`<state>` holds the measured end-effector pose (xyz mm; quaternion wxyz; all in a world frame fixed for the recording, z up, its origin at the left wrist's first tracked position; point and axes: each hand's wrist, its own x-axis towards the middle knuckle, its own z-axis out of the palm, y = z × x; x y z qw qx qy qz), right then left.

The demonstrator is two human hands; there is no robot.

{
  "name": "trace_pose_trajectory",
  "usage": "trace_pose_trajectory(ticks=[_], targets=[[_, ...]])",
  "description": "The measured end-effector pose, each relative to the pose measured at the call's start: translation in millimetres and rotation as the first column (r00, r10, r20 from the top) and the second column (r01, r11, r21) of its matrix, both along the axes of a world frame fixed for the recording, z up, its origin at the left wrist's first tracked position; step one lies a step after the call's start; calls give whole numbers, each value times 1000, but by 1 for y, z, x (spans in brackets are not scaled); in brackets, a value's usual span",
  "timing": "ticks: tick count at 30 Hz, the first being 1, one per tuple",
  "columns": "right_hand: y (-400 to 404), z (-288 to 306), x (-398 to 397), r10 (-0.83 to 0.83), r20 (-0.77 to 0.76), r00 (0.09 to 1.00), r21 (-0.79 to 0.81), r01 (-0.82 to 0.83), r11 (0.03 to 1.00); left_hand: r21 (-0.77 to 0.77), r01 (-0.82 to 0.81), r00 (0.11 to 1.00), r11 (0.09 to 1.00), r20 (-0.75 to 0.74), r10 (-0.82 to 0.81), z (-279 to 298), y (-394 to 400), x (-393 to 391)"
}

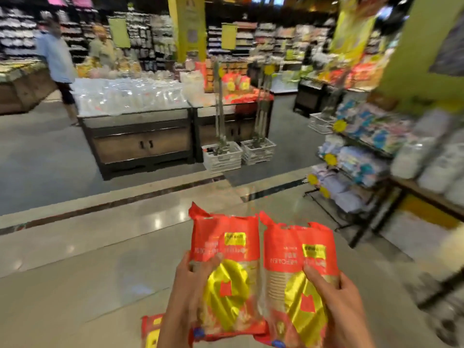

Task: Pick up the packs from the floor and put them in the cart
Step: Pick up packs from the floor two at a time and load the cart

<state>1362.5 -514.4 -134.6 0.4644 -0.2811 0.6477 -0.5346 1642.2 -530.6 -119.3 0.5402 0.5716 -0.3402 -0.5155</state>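
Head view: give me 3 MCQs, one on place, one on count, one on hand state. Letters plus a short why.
1. Where does the third red pack lie?
A. on the floor at bottom left, below the left hand
B. on the display table
C. on the wire rack at right

2. How many red packs are held up in the hands?
A. one
B. two
C. four

3. What is the left hand doing?
A. hanging idle
B. pressing flat on the floor
C. gripping a pack

Answers:
1 A: its red and yellow end shows on the tiles beside the left wrist.
2 B: the left pack and the right pack stand side by side.
3 C: its thumb curls over the left pack's face; the right hand grips the other one.
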Motion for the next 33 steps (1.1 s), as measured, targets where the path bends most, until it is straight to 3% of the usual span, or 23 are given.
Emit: trace_pose_trajectory(ticks=[8, 15, 25, 33], targets=[[109, -1, -138, -385, -72, 920, 5, 386, 922, 6, 391, 918, 921, -70, -389, -3, 7, -157], [205, 16, -270, -597, -91, 797, -49, 595, 802, -10, 612, 788, 791, -84, -610, -3, 46, -326], [318, 5, -442, -740, -113, 663, -81, 736, 672, -21, 729, 680, 684, -83, -728, -19, 126, -539], [327, -18, -549, -794, -27, 608, -96, 789, 607, -12, 785, 619, 619, 15, -785, -26, 112, -674]])
